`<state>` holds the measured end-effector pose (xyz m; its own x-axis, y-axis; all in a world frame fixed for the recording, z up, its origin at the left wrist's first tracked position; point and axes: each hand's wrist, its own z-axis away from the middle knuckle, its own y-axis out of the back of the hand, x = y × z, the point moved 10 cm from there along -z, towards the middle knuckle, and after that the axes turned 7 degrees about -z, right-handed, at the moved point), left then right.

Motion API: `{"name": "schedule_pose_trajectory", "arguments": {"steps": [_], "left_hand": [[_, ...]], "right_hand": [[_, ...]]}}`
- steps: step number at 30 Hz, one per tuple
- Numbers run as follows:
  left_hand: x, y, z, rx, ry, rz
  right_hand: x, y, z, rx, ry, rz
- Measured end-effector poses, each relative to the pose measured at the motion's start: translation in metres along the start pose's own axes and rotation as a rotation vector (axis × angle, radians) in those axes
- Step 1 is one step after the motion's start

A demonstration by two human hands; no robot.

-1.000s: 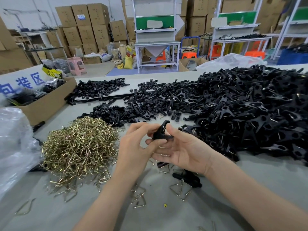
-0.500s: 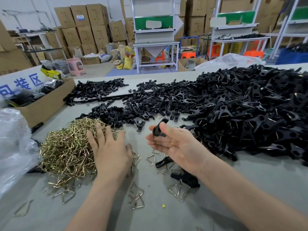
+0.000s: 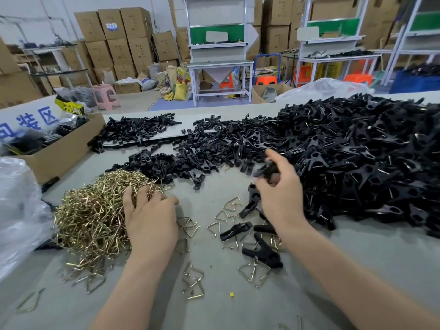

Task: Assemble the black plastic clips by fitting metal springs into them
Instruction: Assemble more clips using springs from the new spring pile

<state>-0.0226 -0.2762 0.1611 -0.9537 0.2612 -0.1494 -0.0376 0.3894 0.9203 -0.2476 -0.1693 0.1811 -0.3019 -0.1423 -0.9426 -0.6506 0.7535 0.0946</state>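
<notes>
A heap of brass-coloured metal springs [image 3: 95, 210] lies on the grey table [image 3: 345, 270] at the left. My left hand [image 3: 152, 222] rests on the heap's right edge, fingers spread among the springs. My right hand [image 3: 281, 198] is raised beside the big mound of black clips [image 3: 369, 163] and pinches a blurred black plastic clip [image 3: 265, 170] between thumb and fingers. Between my hands lie loose springs [image 3: 188, 225], a black clip piece [image 3: 234, 231] and another black clip [image 3: 262, 254].
Unassembled black clip halves [image 3: 190, 158] spread across the middle and back of the table. A cardboard box [image 3: 62, 151] stands at the back left, a clear plastic bag [image 3: 16, 210] at the left edge. Stacked cartons and workbenches fill the room behind.
My left hand left the clip and went down to the spring heap. My right hand turned over and carried the clip up and right toward the black mound.
</notes>
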Motion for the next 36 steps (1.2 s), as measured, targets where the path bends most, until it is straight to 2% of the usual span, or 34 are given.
{"name": "schedule_pose_trajectory", "arguments": {"steps": [3,7,10,13,16,20,25,31,34,36], "left_hand": [[-0.003,0.004,-0.004,0.01,0.015,0.047],[-0.006,0.011,-0.006,0.061,0.028,0.171],[-0.009,0.027,-0.004,0.195,0.046,0.313],[0.0,0.043,-0.001,0.312,-0.042,0.561],[0.022,0.038,0.001,0.188,-0.166,0.835],[0.032,0.011,0.0,0.002,-0.126,0.829],[0.022,-0.003,-0.002,-0.024,-0.012,0.87],[0.015,-0.012,-0.005,-0.072,0.107,0.977],[0.012,-0.012,-0.006,-0.06,0.12,0.97],[0.01,-0.009,-0.006,-0.043,0.118,0.98]], "right_hand": [[0.003,0.019,-0.012,0.114,0.031,0.387],[-0.006,0.003,-0.003,0.086,0.203,0.47],[-0.007,-0.022,0.009,-0.057,0.344,0.548],[0.01,-0.049,0.015,-0.291,0.357,0.741],[0.036,-0.061,0.017,-0.485,0.237,0.863],[0.04,-0.06,0.014,-0.506,0.149,0.773],[0.036,-0.062,0.017,-0.526,0.183,0.735],[0.006,-0.068,0.007,-0.409,0.314,0.589],[0.001,-0.105,-0.003,-0.542,0.302,0.54],[0.009,-0.136,-0.012,-0.631,0.214,0.58]]}}
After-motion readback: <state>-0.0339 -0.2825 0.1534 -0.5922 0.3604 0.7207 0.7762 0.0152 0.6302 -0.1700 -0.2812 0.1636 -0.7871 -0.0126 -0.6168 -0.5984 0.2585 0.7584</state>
